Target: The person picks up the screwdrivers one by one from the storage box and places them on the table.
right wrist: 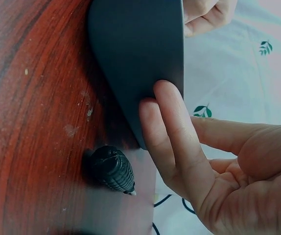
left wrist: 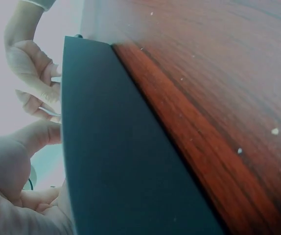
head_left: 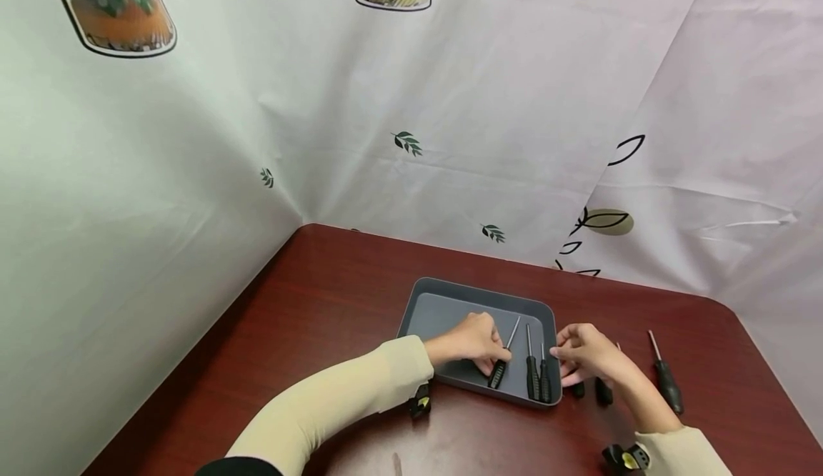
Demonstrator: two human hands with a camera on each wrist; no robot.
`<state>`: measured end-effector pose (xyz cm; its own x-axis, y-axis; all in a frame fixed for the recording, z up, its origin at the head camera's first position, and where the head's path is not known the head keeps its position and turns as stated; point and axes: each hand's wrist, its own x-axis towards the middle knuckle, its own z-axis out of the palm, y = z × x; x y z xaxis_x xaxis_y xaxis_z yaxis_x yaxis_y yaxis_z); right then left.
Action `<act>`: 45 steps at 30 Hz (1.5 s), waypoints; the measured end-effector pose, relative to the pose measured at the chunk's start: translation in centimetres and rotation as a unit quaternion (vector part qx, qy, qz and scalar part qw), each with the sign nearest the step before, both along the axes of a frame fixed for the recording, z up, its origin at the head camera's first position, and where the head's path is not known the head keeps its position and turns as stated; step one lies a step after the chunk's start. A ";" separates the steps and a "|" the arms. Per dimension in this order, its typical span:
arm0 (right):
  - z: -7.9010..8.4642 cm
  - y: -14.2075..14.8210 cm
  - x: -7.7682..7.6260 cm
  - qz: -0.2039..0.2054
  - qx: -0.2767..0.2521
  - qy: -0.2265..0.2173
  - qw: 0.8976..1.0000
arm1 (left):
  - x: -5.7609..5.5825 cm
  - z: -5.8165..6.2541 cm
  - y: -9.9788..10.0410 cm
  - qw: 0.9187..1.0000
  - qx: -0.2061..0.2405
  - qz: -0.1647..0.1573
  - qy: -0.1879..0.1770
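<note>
Left hand [head_left: 472, 340] is inside the grey tray [head_left: 444, 315], fingers narrow, holding the held screwdriver [head_left: 497, 376] around the far end of its handle. Handle black, points near; metal shaft runs far and slightly right. Whether it touches the tray floor: cannot tell.

Right hand [head_left: 586, 354] is at the tray's right side, holding the wall: thumb at the rim, two fingers against the outside face, per the right wrist view. Tray sits flat on the red-brown table [head_left: 347, 297], right of the table's middle.

Also in the tray, right of the held one: second screwdriver [head_left: 533, 377] and third screwdriver [head_left: 544, 382], side by side by the right wall, black handles near, shafts far.

On the table right of the tray, by the right hand: black handle [head_left: 579, 389] and another black handle [head_left: 604, 392], both partly hidden by hand and wrist. Farther right, well apart from the tray: large screwdriver [head_left: 669, 388], handle near, shaft pointing far and a bit left.

Left wrist view: tray's outer wall hides the left fingertips. Both arms have cream sleeves [head_left: 360, 383]. Beyond the table's far edge, pale cloth [head_left: 514, 104] with leaf prints.
</note>
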<state>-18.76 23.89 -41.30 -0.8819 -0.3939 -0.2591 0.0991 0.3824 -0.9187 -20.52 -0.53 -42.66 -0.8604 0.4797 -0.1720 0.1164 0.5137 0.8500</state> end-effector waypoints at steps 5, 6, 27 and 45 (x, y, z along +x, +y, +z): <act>-0.2 0.1 0.2 0.007 -0.007 -0.003 1.000 | 0.0 0.2 -0.4 0.999 0.023 0.005 -0.023; -0.2 0.1 0.2 0.007 -0.008 -0.004 1.000 | 0.0 0.2 -0.5 0.999 0.023 0.007 -0.026; 0.0 0.3 0.1 0.011 -0.011 -0.007 1.000 | -0.1 0.2 -0.7 0.997 0.041 0.015 -0.064; 0.1 0.1 -0.1 0.012 -0.013 -0.010 1.000 | -0.4 0.3 -1.0 0.996 0.047 0.016 -0.076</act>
